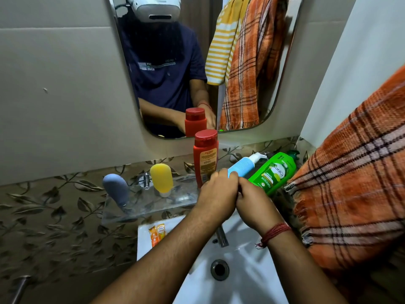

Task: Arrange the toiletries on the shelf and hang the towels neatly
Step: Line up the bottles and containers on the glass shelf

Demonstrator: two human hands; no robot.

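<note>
Head view, looking down over a white sink (245,279) at a clear glass shelf (140,207) fixed to the leaf-patterned wall below a mirror (197,62). On the shelf, from the left: a grey-blue squeeze bottle (116,189) leaning left, cap down; a yellow squeeze bottle (161,177) upright on its cap; a red bottle (205,157) upright at the middle, its reflection visible in the mirror behind. To the right, a blue-and-white pump bottle (243,166) and a green shampoo bottle (272,172) both lie tilted, tops pointing up-right. Both hands meet in front of the red bottle. Left hand (215,194): fingers curled, fingertips at the lower end of the pump bottle; whether its grip closes on that bottle cannot be told. Right hand (252,205): fingers curled against the left hand, just beside the base of the green bottle; what it holds cannot be told. Red thread band on the right wrist. Orange sachets (157,234) lie on the sink's left ledge. An orange plaid towel (355,176) hangs at the right, near the green bottle. In the mirror, a yellow striped towel (223,47) hangs beside the plaid one.
</note>
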